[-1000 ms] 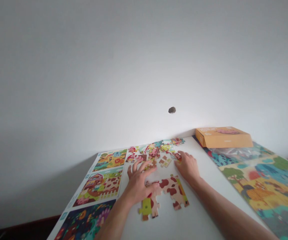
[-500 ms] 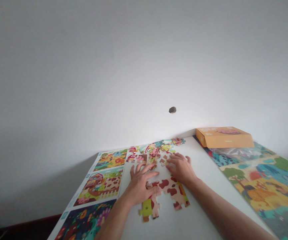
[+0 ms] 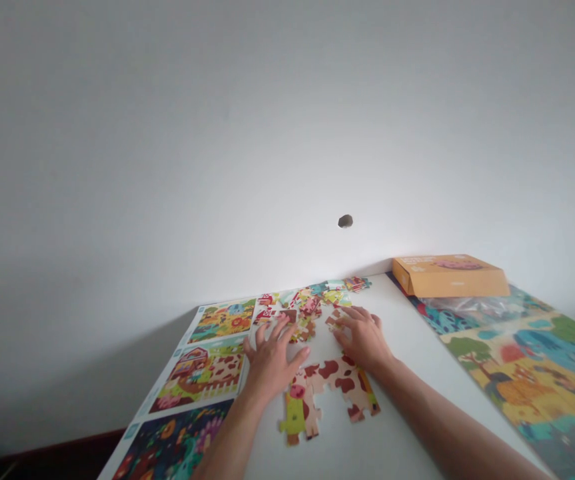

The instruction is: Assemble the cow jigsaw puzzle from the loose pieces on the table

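My left hand (image 3: 273, 360) is open, fingers spread above the tabletop. Its fingertips are at the near edge of a heap of loose jigsaw pieces (image 3: 305, 328). My right hand (image 3: 364, 340) has its fingers and thumb at a brown-and-cream puzzle piece (image 3: 334, 319); the fingers partly cover it and seem closed on it. Below and between my hands lies a joined section of cow puzzle (image 3: 328, 375), with a pink-nosed head, a spotted back and legs. My right wrist hides part of its upper right edge.
A reference sheet (image 3: 182, 347) with several printed pictures lies on the left. An orange box (image 3: 454, 280) stands at the back right, beside a clear plastic bag (image 3: 482, 307). A large printed poster (image 3: 527, 380) covers the right side. Behind the table rises a white wall (image 3: 267, 167) with a hole.
My left hand has drawn left and off the cow section, uncovering the head. My right hand has shifted slightly right, and the brown-and-cream piece has shifted right with it.
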### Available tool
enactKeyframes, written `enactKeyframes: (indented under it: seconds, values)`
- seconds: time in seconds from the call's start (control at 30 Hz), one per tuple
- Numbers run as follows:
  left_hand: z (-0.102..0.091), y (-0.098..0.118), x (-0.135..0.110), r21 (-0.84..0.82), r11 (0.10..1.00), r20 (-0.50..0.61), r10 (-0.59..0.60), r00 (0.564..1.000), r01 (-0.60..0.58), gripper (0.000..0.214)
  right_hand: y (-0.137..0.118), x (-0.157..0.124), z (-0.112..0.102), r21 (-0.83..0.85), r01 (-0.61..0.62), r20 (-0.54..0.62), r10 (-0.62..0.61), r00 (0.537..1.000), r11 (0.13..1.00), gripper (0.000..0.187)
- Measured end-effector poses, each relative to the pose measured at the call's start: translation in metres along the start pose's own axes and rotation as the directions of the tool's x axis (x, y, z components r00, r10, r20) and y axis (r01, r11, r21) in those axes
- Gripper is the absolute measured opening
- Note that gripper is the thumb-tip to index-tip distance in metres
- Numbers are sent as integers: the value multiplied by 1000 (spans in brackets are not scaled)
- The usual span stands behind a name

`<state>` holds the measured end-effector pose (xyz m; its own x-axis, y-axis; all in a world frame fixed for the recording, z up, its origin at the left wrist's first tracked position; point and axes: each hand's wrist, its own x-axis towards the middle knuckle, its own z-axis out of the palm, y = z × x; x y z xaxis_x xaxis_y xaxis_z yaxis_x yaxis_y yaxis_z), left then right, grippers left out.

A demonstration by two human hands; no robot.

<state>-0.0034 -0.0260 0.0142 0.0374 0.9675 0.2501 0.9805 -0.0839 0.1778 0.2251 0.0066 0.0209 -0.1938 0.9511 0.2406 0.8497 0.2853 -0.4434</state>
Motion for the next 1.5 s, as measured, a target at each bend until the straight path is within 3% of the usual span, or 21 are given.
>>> enactKeyframes:
  seconds: [0.27,0.4,0.57,0.7,0.87,1.33,1.5]
  values:
    - [-1,1,0,-44,999,-41,25,999,-26,38,0,-2,1,-2,151,75,-151,986,989,34]
    - [-2,3,0,-82,992,-25,90,996,-92,30,-2,-1,2,-26,89,60,-88,994,996,31]
    - [-1,3,1,-84,996,-79,4,997,-11,24,-3,-1,0,-36,46,-7,-47,999,998,26]
    - [0,2,4,-60,998,-96,-33,995,27,32,-4,-2,-1,-18,52,-14,-52,999,999,28]
    - [3,2,7,-22,993,-119,-121,985,119,48,-5,-2,0,-1,117,65,-117,991,993,33]
    - [2,0,5,-88,993,-88,-80,993,72,34,-3,-2,2,11,97,32,-97,995,995,30]
    - [7,-2,8,-111,989,-95,-106,990,95,43,-8,-4,-7,64,245,128,-251,960,968,42]
